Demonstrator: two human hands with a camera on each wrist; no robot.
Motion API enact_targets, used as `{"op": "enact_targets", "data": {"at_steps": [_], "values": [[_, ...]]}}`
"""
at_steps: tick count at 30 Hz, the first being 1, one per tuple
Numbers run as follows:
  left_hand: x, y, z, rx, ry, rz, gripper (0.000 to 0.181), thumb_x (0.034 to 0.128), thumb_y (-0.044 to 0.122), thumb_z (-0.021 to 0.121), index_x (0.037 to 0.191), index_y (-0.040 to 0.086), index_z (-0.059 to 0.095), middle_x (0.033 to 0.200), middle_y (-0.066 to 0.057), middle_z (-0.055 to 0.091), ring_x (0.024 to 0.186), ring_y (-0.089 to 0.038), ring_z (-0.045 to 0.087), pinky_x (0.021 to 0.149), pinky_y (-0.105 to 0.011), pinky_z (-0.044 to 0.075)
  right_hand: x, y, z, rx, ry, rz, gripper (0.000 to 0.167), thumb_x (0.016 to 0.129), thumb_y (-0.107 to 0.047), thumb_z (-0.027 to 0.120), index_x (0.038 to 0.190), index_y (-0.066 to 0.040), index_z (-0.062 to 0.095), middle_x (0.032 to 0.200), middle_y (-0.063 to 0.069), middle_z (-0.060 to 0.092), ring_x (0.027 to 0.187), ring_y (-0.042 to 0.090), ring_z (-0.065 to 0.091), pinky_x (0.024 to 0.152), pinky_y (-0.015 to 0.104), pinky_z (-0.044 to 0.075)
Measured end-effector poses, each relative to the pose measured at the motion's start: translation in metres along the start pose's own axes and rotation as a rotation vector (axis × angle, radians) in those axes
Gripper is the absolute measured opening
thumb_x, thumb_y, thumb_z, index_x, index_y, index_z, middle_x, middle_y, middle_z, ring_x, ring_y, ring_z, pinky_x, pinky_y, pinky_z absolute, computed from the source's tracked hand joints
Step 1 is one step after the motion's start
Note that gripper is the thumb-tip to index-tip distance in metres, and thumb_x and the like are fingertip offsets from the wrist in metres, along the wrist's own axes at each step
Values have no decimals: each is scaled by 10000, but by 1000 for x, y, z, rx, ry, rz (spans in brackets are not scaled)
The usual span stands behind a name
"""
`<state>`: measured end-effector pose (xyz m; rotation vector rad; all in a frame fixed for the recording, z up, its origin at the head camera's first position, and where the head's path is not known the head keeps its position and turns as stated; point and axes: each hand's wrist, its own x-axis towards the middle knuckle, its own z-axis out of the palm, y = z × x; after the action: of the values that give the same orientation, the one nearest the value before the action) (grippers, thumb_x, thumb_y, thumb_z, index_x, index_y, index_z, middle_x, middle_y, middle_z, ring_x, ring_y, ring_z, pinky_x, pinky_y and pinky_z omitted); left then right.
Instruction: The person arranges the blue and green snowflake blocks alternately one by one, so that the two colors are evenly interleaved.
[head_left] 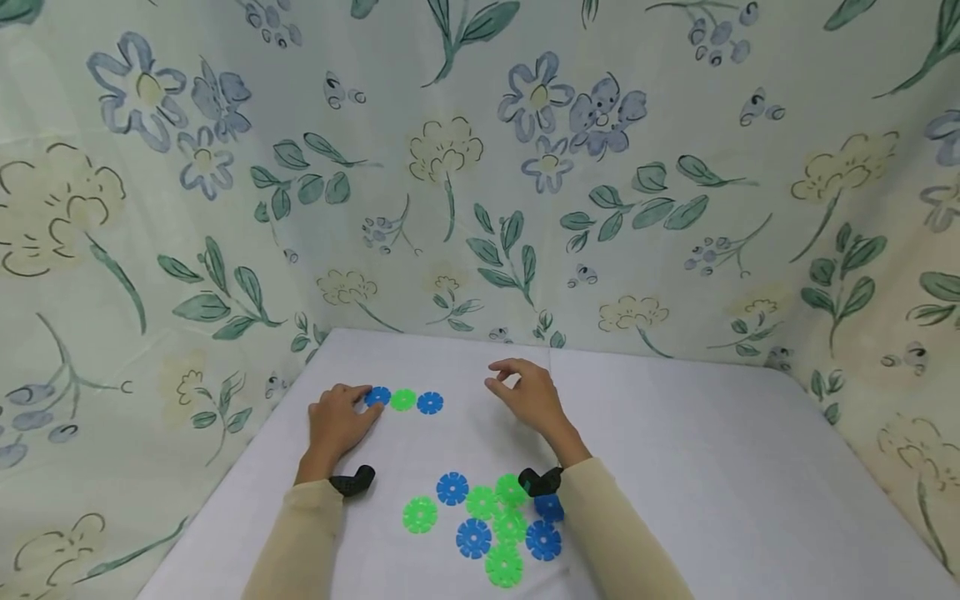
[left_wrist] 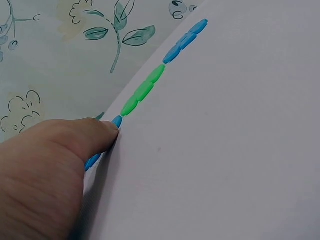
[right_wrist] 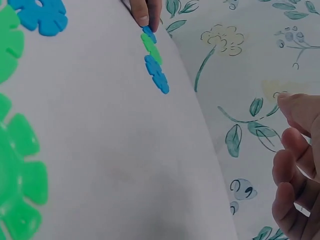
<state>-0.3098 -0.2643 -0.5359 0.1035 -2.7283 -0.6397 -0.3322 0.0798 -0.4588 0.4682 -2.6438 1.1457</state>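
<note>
A row of three flat notched plastic discs lies at the back left of the white table: a blue disc, a green disc and another blue disc. My left hand pinches the leftmost blue one at its edges, and the left wrist view shows the thumb against its rim. To the right of the row, my right hand is held over the table with loosely bent fingers and nothing in them. The right wrist view shows the fingers of that hand apart from any disc.
Nearer the front edge lies a loose group of several green discs and blue discs, some overlapping; the right forearm partly covers one blue disc. Floral cloth hangs behind and beside the white tabletop.
</note>
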Motion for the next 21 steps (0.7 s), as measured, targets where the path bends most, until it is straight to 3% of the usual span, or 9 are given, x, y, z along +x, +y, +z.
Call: {"op": "enact_targets", "data": {"at_steps": [13,21], "values": [[1,1,1,13,-20,3,545,910,486,675,1345,158,648,1265,-195,635,1141,-393,570,873,-552,372,-32,-11,-51,-36,-26,-85,269,908,-373,741,1158,-276,727,1054,-47,701,657,100,588,583,290,507],[1,0,0,11,-4,3,532,901,463,694,1332,154,657,1263,-194,640,1143,-392,571,882,-557,369,-51,-16,-69,-84,-41,-145,272,898,-367,754,1159,-297,720,1074,-43,708,681,70,576,561,257,496]]}}
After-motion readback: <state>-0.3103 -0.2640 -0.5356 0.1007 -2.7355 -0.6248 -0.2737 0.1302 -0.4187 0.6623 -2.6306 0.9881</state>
